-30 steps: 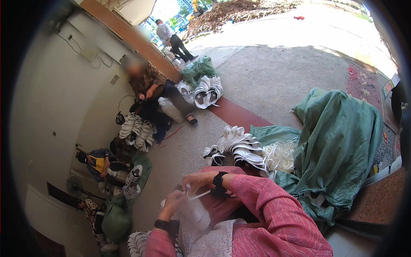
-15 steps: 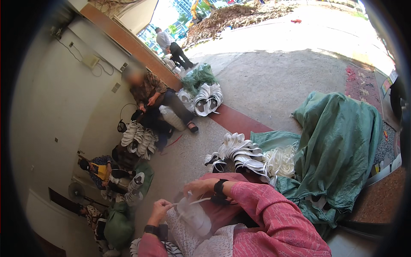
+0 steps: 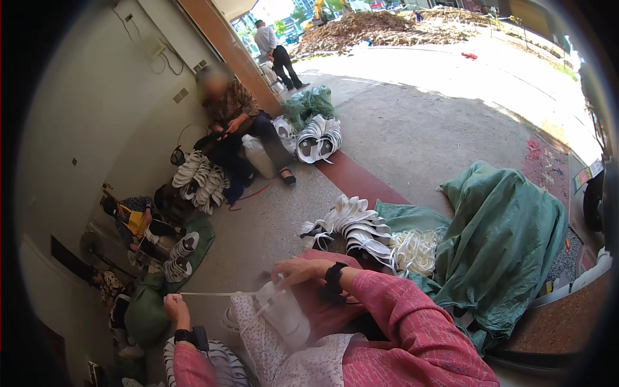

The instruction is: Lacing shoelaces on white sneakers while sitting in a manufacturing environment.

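A white shoe [image 3: 288, 322] lies over my lap on a pale patterned apron [image 3: 253, 335]. My left hand [image 3: 175, 309] is closed in a fist out to the left, gripping the end of a white shoelace [image 3: 216, 295]. That lace runs taut and nearly level back to the top of the shoe. My right hand [image 3: 295, 271] bends over the shoe's opening with its fingers on it; the fingertips are partly hidden. Striped white shoe pieces [image 3: 216, 361] sit beneath my left forearm.
Stacked white shoes [image 3: 358, 226] and a heap of white laces [image 3: 416, 251] stand ahead right, beside a large green sack [image 3: 503, 238]. A seated person [image 3: 232, 119] works at the far left near more stacked shoes [image 3: 200, 180]; other people sit along the wall.
My left hand has pulled away to the left and slightly down, drawing the lace out long and straight. My right hand has shifted slightly left and stays at the shoe. The view has turned a little.
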A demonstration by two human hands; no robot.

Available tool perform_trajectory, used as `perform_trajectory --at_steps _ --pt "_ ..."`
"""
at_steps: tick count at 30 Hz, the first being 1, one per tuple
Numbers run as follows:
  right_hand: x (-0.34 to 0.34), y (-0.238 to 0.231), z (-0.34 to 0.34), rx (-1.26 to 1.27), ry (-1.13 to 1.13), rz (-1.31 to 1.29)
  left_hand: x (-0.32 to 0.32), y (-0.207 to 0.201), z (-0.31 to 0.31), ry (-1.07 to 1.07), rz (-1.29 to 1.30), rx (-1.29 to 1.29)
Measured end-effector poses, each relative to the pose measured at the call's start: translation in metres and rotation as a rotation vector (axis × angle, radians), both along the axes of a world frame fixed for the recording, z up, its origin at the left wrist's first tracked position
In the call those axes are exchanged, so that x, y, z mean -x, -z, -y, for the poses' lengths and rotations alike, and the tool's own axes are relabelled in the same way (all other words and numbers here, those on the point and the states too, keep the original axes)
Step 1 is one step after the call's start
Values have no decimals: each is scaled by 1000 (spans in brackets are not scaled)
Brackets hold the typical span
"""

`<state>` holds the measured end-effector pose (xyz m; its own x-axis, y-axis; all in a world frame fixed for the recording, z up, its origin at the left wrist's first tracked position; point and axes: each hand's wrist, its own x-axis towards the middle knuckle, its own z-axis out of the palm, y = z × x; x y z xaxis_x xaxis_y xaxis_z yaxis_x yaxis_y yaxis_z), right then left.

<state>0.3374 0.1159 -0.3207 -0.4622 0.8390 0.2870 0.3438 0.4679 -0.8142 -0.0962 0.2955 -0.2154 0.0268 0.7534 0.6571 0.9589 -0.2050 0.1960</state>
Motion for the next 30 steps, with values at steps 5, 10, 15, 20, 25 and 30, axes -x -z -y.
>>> perform_trajectory --at_steps 5,10,15,20,25,30 --pt "6 -16 -8 66 5 -7 30 41 19 173 471 343" --pt "-1 -14 -21 77 -19 -50 -51 31 121 480 688 1118" --pt "3 -17 -23 77 -98 -105 -83 15 179 601 780 1557" --pt "16 -22 -11 94 10 -75 -87 22 191 776 868 1784" --pt "28 -52 2 -329 102 270 -89 40 193 970 884 1675" --pt "25 -83 18 8 290 279 -99 45 181 1056 631 1008"
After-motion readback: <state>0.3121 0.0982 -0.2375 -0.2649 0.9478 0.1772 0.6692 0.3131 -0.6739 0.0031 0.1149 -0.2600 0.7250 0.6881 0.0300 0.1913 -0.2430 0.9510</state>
